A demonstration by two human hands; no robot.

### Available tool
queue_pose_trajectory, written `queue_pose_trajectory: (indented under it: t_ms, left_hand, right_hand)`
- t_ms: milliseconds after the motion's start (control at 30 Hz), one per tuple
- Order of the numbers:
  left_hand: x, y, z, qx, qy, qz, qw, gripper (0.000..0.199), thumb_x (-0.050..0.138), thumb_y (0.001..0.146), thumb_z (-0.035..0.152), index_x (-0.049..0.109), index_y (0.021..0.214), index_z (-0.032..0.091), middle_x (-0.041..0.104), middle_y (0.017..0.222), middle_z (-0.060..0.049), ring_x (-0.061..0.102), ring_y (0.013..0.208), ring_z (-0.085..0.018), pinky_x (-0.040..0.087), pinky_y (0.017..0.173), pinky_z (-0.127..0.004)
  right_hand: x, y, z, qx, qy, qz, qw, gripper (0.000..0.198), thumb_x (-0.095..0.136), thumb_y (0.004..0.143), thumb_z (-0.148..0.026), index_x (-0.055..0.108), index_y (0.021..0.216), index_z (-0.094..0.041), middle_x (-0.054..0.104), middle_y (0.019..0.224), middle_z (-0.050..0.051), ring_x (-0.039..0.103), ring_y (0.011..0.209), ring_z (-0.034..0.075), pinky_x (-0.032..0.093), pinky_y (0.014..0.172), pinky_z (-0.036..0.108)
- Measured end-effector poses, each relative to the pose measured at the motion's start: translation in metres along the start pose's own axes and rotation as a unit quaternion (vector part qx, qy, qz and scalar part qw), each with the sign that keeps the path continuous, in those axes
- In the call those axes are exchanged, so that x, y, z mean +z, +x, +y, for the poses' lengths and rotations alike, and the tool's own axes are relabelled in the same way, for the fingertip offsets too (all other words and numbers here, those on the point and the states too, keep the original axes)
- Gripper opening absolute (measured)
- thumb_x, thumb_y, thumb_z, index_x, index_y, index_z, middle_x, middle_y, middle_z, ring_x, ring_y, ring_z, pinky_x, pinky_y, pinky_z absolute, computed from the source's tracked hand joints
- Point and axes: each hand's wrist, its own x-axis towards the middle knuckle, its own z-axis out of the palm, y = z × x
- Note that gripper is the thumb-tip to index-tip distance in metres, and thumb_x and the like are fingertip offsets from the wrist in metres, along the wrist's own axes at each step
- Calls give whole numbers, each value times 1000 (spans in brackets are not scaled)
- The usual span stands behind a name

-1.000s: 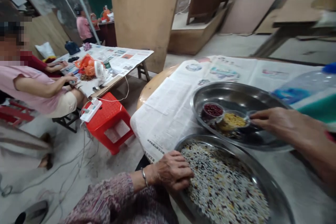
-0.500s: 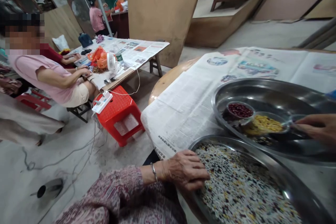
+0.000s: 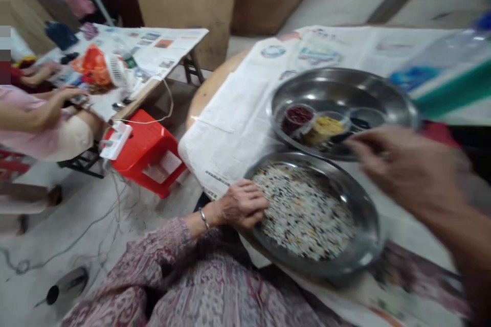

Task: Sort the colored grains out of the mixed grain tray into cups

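My left hand (image 3: 241, 205) lies over the left rim of the near steel tray (image 3: 369, 214), fingers curled onto its mixed white, dark and yellow grains (image 3: 303, 209). Behind it stands a second steel tray (image 3: 330, 82) with three small bowls: red beans (image 3: 297, 115), yellow grains (image 3: 326, 127) and a dark one (image 3: 360, 121). My right hand (image 3: 399, 168) is blurred and hovers over the gap between the trays. Its fingertips point at the small bowls, and I cannot tell what they hold.
Newspaper (image 3: 238, 122) covers the round table. A plastic bottle (image 3: 441, 61) lies at the far right. To the left are a red stool (image 3: 148, 148) with a power strip, floor cables, and another papered table (image 3: 161, 51) where a seated person (image 3: 38, 122) works.
My head has tilted down and the trays sit higher in view. My right hand has drawn back from the small bowls towards me. My left hand stays on the near tray's rim.
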Motion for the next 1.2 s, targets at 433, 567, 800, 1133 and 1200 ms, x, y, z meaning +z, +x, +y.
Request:
queue_pose_trajectory:
  t_ms: [433,567,800,1133,1200]
  left_hand:
    - [-2,4,1,-13,-37,72,997,21,42,94,23,60,84,18,64,73,-4,58,74,-18,45,85,-37]
    - [-2,4,1,-19,-45,80,996,20,43,95,23,60,86,18,65,76,-4,58,75,-18,46,86,-38]
    - [-7,4,4,-7,-42,155,987,12,47,95,22,56,101,16,65,96,-10,60,95,-23,50,87,-41]
    - [-7,3,4,-6,-39,157,987,11,50,97,24,54,104,16,65,98,-9,62,97,-22,53,89,-42]
    - [-6,3,4,-12,-36,149,988,12,48,97,24,54,104,16,65,99,-9,63,98,-23,53,90,-42]
  right_hand:
    - [41,-101,-73,-85,62,-149,983,22,45,96,-19,66,90,-22,64,88,7,60,84,20,48,71,32]
    - [49,-73,-63,-7,15,-84,996,25,43,99,-26,67,104,-21,66,102,12,59,101,27,51,86,40]
    - [60,-70,-110,-139,119,-159,970,33,58,90,-20,60,123,-22,61,117,12,55,111,26,52,89,39]
    - [15,-108,-54,-85,84,-204,972,25,48,93,-14,68,106,-21,66,103,8,64,93,20,53,82,33]
    - [10,-118,-56,-76,93,-212,970,30,56,92,-22,64,122,-24,64,110,8,65,93,20,54,82,33]
